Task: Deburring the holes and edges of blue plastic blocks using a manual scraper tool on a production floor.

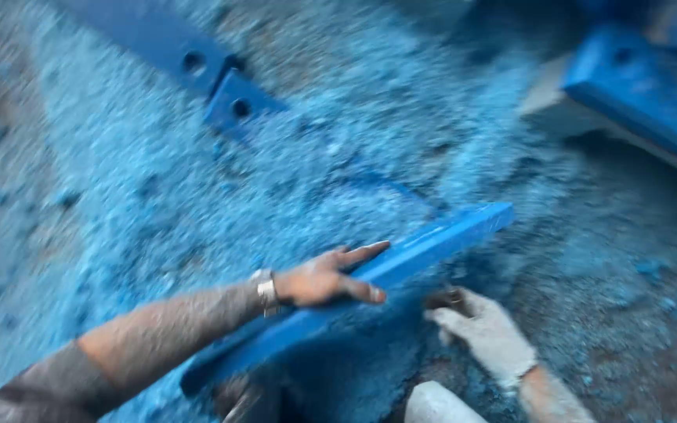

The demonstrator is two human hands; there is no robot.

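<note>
Two blue holed plates (213,74) lie on blue-dusted ground (119,196) (blurred), another blue slab (652,94) beyond.

We see whole frame motion-smeared; blue-dusted gritty ground (158,196) reads as streaks, grain unclear. Lower end of long blue painted flat bar (401,258) hidden in shadow behind left forearm. Right hand (483,329) in dusty white glove: fingertips curl over small dark object (452,299), kind untellable; wrist cut by bottom edge. Pale rounded object (432,403) cut by bottom edge, unidentifiable. Blue slab (644,86) top right cropped by frame edge, blurred. Blue drilled plates (205,70) top left: far end cut off.
</note>
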